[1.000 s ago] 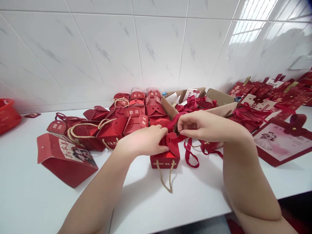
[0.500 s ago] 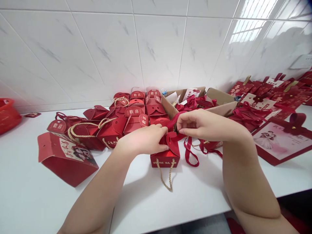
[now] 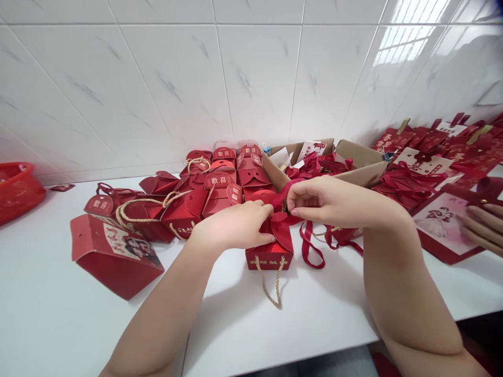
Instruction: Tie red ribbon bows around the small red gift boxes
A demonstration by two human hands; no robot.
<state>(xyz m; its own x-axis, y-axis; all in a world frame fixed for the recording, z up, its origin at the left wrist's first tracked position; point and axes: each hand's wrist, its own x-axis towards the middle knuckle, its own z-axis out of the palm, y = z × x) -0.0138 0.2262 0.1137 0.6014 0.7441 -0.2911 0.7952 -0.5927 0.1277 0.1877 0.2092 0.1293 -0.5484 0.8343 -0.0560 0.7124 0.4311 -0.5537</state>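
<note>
A small red gift box [image 3: 269,260] with gold lettering stands on the white table, its gold rope handle hanging down the front. My left hand [image 3: 240,224] is closed on the box's top flaps, thumb in front and fingers behind. Just right of it, my right hand [image 3: 320,200] pinches a red ribbon [image 3: 283,195] that runs across the top of the box. The fingertips partly hide the ribbon, so I cannot tell whether it is knotted. A loose red ribbon [image 3: 313,256] lies looped on the table beside the box.
Several closed red boxes [image 3: 222,180] crowd behind, near the tiled wall. A larger red box [image 3: 106,256] lies tilted at left. A cardboard box [image 3: 363,177] holds ribbons and cards. Red bags pile at right, where another person's hand [image 3: 485,228] touches one. A red basket [image 3: 19,196] stands far left.
Another person's hand has come in at the right edge, onto the red bag with the couple picture. The view has shifted slightly; my hands keep nearly the same pose at the box.
</note>
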